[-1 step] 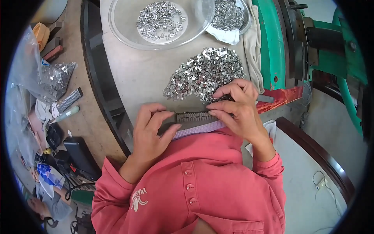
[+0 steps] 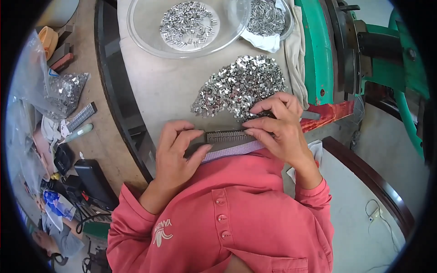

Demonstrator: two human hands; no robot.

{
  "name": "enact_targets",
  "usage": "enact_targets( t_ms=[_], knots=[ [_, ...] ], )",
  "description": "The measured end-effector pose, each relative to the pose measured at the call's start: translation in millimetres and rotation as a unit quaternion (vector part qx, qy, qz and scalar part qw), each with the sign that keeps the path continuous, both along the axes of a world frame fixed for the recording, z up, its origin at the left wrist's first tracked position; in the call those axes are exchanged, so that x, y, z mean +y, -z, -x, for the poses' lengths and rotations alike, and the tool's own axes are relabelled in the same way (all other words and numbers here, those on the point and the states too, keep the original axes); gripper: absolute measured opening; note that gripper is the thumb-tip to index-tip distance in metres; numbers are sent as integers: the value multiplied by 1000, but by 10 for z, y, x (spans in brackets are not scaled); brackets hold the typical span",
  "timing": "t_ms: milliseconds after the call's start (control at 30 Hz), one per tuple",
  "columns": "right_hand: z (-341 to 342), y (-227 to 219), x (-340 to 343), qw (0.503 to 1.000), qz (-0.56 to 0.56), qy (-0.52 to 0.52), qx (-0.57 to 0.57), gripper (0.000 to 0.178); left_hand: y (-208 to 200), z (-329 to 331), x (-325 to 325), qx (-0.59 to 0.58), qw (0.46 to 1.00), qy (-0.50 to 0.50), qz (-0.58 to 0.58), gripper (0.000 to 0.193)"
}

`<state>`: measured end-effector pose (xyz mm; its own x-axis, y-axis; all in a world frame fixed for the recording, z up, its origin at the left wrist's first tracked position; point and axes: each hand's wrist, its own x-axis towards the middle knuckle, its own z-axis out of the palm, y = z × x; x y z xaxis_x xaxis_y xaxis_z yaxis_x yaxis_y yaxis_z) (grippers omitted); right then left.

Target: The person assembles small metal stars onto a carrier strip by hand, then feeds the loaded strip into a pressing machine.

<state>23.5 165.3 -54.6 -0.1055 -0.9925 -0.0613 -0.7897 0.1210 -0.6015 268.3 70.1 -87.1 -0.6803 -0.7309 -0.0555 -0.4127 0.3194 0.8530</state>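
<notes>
Close to my body lies a dark, narrow metal block with a row of comb-like slots (image 2: 225, 136). My left hand (image 2: 177, 152) is at its left end, thumb on the near side and bent fingers on the far side. My right hand (image 2: 282, 129) is over the block's right end, with thumb and forefinger drawn together. Anything between those two fingertips is too small to make out. Just beyond, a heap of small shiny metal chips (image 2: 241, 84) is spread on the table, its near right edge partly hidden by my right hand.
A clear round bowl (image 2: 145, 45) of small metal pieces stands at the back, beside a smaller dish of thin metal parts (image 2: 266, 18). A green machine (image 2: 314, 54) borders the right. On the left bench lie a plastic bag of metal bits (image 2: 68, 93) and a black case (image 2: 93, 179).
My right hand has shifted very slightly to the right. My left hand, the block and the heap look the same.
</notes>
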Motion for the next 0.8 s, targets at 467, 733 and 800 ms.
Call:
enact_targets(
  t_ms=[467,733,800],
  knots=[
    [-179,-75,150,980,85,-49,171,17,14,-12,0,1,1000,3,4,36],
    [-142,24,241,973,120,-55,188,24,8,-2,0,1,1000,-1,8,36],
    [-144,17,247,980,98,-31,173,24,19,-2,-5,7,1000,1,15,36]
  ],
)
